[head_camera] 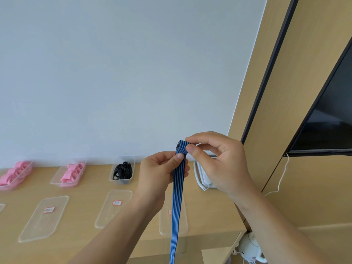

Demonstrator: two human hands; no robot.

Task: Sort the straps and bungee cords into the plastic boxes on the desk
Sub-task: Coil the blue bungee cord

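A blue striped elastic strap [177, 197] is pinched near its folded top by the left hand [158, 172] and right hand [219, 159], above the surface [83, 208].

You hold a strap [178, 187] striped blue and black. At lower left, clear boxes [68, 175] carry pink straps [73, 171]; one holds black cords [122, 171]. Lids [43, 219] bear red-edged labels [49, 209].

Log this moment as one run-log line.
left hand: pinches blue striped strap | right hand: pinches strap's top end | strap: held above desk, unsorted
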